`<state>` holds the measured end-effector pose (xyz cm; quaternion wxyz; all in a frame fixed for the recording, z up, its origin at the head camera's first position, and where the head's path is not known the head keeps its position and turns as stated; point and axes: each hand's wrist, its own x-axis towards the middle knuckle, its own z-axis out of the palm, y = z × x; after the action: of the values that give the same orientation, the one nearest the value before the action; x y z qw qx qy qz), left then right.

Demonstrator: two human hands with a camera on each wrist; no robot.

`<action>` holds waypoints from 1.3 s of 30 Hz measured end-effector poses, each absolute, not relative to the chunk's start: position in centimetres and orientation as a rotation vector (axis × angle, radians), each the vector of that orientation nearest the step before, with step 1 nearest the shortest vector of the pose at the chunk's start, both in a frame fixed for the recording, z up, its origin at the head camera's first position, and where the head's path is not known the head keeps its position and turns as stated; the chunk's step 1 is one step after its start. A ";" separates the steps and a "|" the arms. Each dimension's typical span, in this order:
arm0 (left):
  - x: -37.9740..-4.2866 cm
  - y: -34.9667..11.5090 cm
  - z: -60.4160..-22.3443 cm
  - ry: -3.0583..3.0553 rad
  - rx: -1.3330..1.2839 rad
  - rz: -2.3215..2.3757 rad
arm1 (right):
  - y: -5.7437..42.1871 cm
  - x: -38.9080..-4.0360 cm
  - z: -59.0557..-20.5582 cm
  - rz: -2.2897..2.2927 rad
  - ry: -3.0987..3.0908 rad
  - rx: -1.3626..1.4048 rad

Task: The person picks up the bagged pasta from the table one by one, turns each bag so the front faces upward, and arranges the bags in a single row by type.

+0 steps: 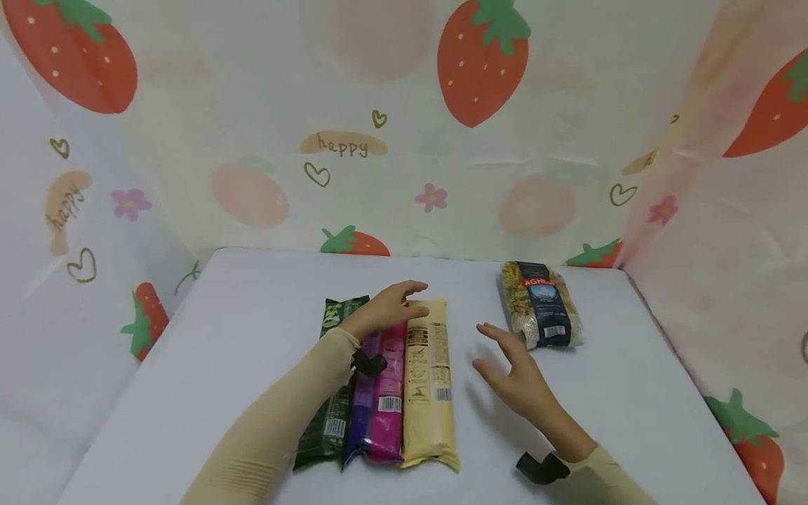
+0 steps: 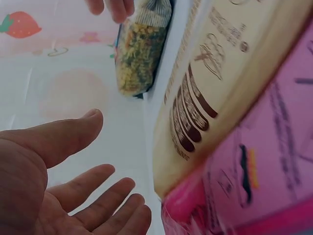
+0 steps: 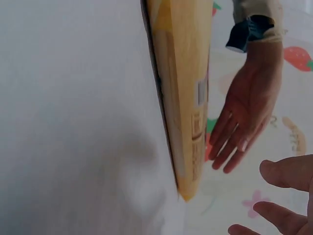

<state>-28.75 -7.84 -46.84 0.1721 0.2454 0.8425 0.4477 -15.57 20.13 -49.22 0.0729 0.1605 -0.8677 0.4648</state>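
Observation:
Three long packets lie side by side on the white table in the head view: a dark green one (image 1: 331,424), a purple-and-pink one (image 1: 385,438) and a pale yellow one (image 1: 431,424). My left hand (image 1: 386,308) hovers over their far ends, thumb and fingers extended and holding nothing; it hides part of the green and pink packets. To the right of the yellow packet, my right hand (image 1: 519,375) is held above the table with its fingers spread and nothing in them. Beyond it lies a clear bag of spiral pasta (image 1: 548,308) with a dark blue label.
The white tabletop (image 1: 208,365) ends at a back edge against a hanging cloth (image 1: 404,189) printed with strawberries, hearts and flowers. Cloth also rises along the left and right sides. A black strap (image 1: 543,468) sits on the right wrist.

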 end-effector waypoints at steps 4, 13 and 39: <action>-28.6 -8.1 -46.8 2.408 0.697 1.259 | 19.1 -15.2 -49.5 1.359 -2.607 0.542; -28.7 -8.3 -47.6 2.600 0.694 0.948 | 17.0 -13.3 -49.9 1.364 -2.734 0.653; -29.3 -6.6 -47.6 2.676 0.765 0.649 | 14.0 -10.1 -50.5 0.662 -3.118 0.830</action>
<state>-29.29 -6.55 -47.61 0.1414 0.2648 0.9270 0.2250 -10.13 13.97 -50.51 -0.0759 0.2512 -0.9439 0.2004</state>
